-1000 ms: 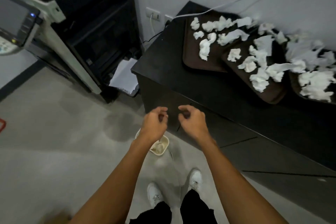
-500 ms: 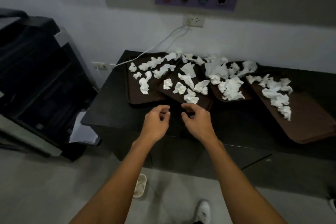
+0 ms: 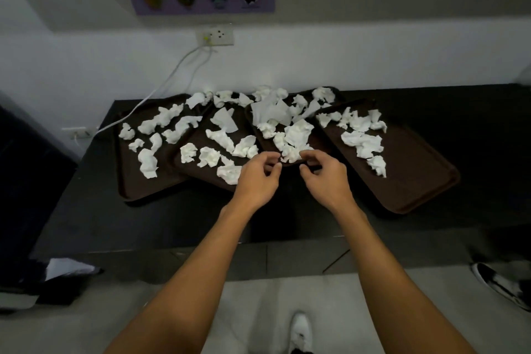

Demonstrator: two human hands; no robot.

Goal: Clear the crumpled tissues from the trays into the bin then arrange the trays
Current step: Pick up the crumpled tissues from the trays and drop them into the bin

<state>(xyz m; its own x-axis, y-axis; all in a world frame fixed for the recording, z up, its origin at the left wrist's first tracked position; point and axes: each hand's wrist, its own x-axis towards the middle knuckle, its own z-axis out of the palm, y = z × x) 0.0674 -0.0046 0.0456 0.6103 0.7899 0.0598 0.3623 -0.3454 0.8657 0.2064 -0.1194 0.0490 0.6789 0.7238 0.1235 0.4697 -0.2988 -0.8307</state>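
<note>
since leaving the bin (out of view now), left hand and right hand are back over the middle trays, loosely curled, empty, beside the near tissues. all four trays still littered.

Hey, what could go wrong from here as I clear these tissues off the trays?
The trays overlap and tilt, so pressing one could tip tissues onto the counter. The bin is out of view; a loose grip may drop pieces on the way. The white cable by the leftmost tray could snag.
</note>
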